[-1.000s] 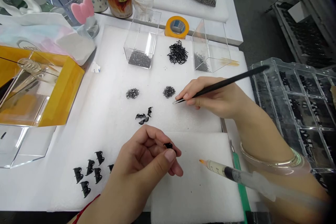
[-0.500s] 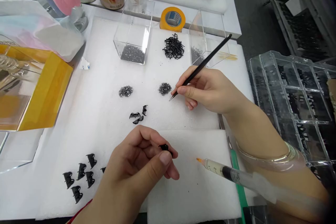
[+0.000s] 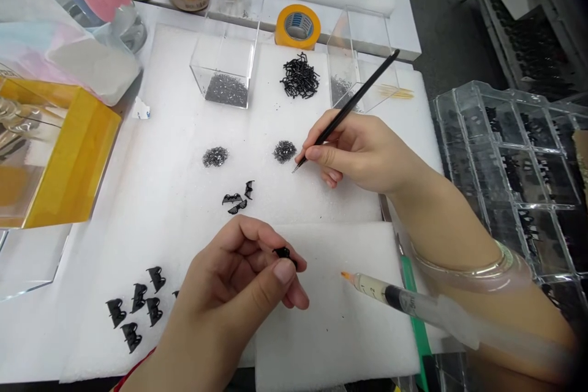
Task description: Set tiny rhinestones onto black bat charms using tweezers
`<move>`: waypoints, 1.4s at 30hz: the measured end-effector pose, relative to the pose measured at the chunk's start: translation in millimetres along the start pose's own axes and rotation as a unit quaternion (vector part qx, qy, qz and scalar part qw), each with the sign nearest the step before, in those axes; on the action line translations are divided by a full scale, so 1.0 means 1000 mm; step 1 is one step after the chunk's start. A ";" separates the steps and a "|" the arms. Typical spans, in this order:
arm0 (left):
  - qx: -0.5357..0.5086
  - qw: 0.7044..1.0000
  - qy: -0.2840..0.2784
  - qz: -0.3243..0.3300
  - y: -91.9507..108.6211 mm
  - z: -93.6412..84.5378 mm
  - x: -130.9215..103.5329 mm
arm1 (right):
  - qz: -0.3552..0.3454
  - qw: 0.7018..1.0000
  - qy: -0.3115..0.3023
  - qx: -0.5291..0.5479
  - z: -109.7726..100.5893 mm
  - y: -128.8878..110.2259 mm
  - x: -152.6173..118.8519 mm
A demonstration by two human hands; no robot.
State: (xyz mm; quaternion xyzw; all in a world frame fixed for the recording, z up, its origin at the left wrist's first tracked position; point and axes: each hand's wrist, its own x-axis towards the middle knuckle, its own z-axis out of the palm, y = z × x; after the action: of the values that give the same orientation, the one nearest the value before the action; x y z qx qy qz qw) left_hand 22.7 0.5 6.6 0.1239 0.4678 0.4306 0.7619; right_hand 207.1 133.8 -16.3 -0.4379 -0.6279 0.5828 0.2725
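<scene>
My left hand pinches a small black bat-shaped piece between thumb and fingers, above the white foam. My right hand grips a slim black dotting pen like a pencil. Its fine metal tip is near the foam, just below and right of a small pile of dark glittering bits. Farther left is a second glittering pile. Several black bat pieces lie beyond my left hand, and more bat pieces lie to its left, one partly hidden by the wrist.
A syringe with an orange tip reaches in from the lower right. Behind stand a clear box of glittering bits, a heap of black bent sticks, an orange tape roll and another clear box. A compartment tray is at right.
The whole view has shifted slightly, so things sit a little higher and farther left. Both hands keep their holds, and the pen tip stays beside the same pile.
</scene>
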 end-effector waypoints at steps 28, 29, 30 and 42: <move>-0.111 0.993 -0.032 0.000 0.002 -0.011 0.012 | -0.195 0.961 -0.188 -0.061 0.014 -0.042 -0.034; -0.110 0.993 -0.031 0.000 0.002 -0.011 0.012 | -0.191 0.963 -0.183 -0.056 0.015 -0.041 -0.034; -0.109 0.994 -0.030 -0.002 0.002 -0.011 0.012 | -0.195 0.963 -0.179 -0.046 0.016 -0.041 -0.035; -0.098 0.995 -0.029 0.009 0.003 -0.010 0.012 | -0.193 0.971 -0.144 0.000 0.018 -0.038 -0.032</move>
State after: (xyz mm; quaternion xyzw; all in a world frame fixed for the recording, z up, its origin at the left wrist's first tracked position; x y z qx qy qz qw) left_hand 15.6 9.0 -4.2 0.0654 0.4002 0.4771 0.7797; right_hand 197.6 99.7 22.5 -0.2203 -0.7330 0.5762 0.2868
